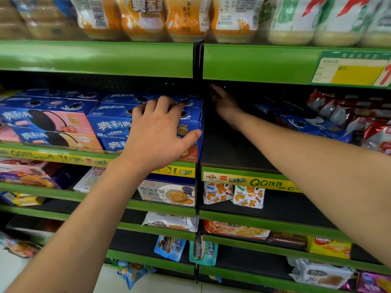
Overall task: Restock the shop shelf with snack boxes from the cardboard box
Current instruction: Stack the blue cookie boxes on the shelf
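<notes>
A stack of blue snack boxes (112, 124) stands on the green-edged shelf (63, 155), just left of the black upright. My left hand (160, 127) grips the top right box of that stack, fingers curled over its top and thumb on its front right edge. Pink-fronted snack boxes (53, 121) sit stacked further left. My right hand (224, 104) reaches deep into the dark shelf bay on the right, fingers stretched toward the back panel, with nothing visible in it. More blue boxes (300, 124) lie in that bay. No cardboard box is in view.
Red and silver snack bags (338, 111) fill the right end of the bay. Bottled drinks (148, 17) line the shelf above. Lower shelves hold a biscuit box (169, 193), small packets (232, 195) and assorted bags. A bare patch of dark shelf floor (228, 151) lies under my right forearm.
</notes>
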The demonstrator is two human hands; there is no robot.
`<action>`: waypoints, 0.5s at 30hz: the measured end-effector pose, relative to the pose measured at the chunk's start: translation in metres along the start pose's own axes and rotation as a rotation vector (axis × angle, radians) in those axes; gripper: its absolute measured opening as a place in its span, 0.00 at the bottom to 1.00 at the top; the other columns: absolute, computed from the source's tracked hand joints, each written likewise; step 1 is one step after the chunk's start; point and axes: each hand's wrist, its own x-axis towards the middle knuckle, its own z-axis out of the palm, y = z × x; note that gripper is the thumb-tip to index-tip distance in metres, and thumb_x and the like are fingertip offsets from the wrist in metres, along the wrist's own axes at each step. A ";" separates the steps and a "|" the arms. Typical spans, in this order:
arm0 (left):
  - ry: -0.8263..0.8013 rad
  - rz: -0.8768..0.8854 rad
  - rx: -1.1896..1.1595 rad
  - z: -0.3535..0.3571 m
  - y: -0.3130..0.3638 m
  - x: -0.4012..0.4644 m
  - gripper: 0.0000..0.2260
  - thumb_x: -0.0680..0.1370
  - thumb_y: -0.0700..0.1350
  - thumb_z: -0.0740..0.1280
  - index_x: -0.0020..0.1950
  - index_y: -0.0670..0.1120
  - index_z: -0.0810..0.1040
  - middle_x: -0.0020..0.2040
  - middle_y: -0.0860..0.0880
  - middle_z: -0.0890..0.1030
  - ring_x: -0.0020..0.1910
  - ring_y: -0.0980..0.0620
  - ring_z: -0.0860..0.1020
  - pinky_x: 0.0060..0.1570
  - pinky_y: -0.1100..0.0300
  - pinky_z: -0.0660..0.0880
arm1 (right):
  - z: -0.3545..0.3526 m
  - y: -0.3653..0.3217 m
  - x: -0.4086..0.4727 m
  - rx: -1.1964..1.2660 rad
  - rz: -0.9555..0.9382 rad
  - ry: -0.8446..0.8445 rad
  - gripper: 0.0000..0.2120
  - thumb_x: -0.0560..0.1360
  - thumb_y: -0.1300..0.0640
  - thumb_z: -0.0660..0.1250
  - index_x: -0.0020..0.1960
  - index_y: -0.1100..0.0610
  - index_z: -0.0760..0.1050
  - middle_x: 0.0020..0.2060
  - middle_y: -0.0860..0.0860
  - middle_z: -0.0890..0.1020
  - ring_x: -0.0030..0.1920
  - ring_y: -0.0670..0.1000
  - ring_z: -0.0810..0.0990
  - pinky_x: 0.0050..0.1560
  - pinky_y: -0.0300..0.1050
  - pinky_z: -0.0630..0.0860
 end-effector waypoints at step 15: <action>0.044 0.000 0.004 0.005 -0.002 -0.001 0.37 0.72 0.69 0.52 0.69 0.46 0.74 0.62 0.45 0.74 0.60 0.39 0.72 0.61 0.44 0.64 | 0.025 -0.002 0.028 0.344 0.099 -0.091 0.04 0.80 0.62 0.65 0.46 0.59 0.73 0.39 0.54 0.77 0.38 0.48 0.75 0.38 0.39 0.71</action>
